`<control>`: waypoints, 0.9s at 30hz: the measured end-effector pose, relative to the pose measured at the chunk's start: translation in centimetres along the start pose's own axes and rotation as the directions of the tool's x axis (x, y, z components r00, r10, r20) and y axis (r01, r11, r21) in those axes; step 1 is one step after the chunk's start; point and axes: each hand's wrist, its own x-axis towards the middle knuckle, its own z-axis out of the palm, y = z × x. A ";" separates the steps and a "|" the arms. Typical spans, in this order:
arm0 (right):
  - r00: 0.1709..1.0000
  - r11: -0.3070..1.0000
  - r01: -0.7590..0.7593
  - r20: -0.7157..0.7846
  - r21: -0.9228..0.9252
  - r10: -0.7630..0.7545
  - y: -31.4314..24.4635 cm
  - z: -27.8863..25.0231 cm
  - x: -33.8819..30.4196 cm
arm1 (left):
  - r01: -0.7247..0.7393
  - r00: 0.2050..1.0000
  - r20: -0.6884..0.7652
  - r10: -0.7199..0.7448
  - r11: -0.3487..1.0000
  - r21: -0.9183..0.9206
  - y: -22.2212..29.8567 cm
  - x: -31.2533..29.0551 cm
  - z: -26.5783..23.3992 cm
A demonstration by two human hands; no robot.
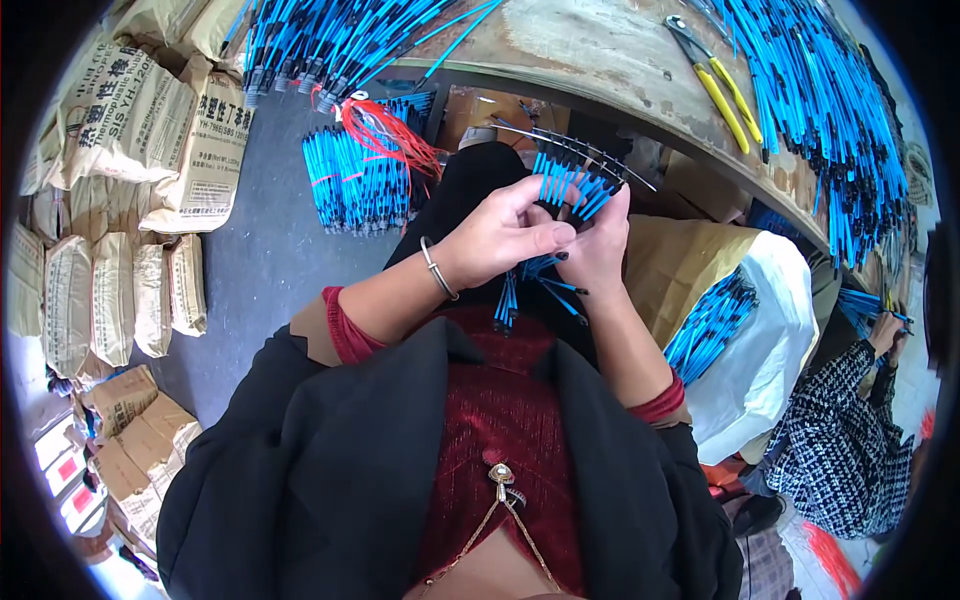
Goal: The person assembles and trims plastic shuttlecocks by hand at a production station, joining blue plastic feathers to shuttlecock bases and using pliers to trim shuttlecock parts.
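Observation:
Between my two hands is a bundle of thin blue rods [556, 178] with black ends. My left hand [505, 235] is closed round the bundle, its thumb lying across toward the right. My right hand [600, 240] is closed on the bundle's other side; its fingers are partly hidden behind the rods. Lower ends of blue rods [507, 303] hang out below the hands and fan apart. Just beyond the fingers runs a dark, slightly curved strip [580, 147] with small black pieces along it; I cannot tell whether it touches the bundle.
A wooden bench [590, 40] carries heaps of blue rods [815, 90] and yellow-handled pliers [722, 95]. Tied bundles [355, 185] stand on the floor beside red ties [385, 135]. A white sack [775, 330] holds more rods. Paper sacks [120, 120] line the left. A co-worker [845, 440] sits at right.

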 end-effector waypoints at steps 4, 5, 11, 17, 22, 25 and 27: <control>0.997 0.997 -0.022 -0.069 -0.079 0.016 -0.7 0.6 -0.2 | -0.221 0.973 -0.082 0.217 0.974 -0.045 -1.7 -1.5 -0.3; 0.993 0.990 -0.065 -0.103 -0.128 0.052 -0.9 0.7 -0.3 | -0.280 0.946 -0.169 0.277 0.960 0.008 -2.1 -1.8 -0.3; 0.992 0.986 -0.015 -0.127 -0.169 -0.006 -1.3 0.9 -0.8 | -0.281 0.889 -0.162 0.427 0.791 0.543 0.5 0.1 -3.2; 0.991 0.993 -0.055 -0.129 -0.104 0.041 -2.1 1.3 -1.0 | -0.083 0.990 0.123 0.066 0.987 0.139 3.6 3.2 -1.6; 0.981 0.984 -0.135 -0.125 0.112 0.149 -2.1 1.2 0.0 | -0.064 0.997 0.068 0.045 0.945 0.321 4.2 3.4 -1.2; 0.984 0.989 -0.146 -0.100 -0.010 0.144 -1.7 1.0 0.0 | -0.193 0.980 -0.009 0.198 0.962 0.193 3.4 3.3 -1.0; 0.982 0.985 -0.165 -0.091 0.047 0.168 -1.4 0.9 0.2 | -0.261 0.961 -0.056 0.270 0.956 0.133 3.3 3.4 -1.2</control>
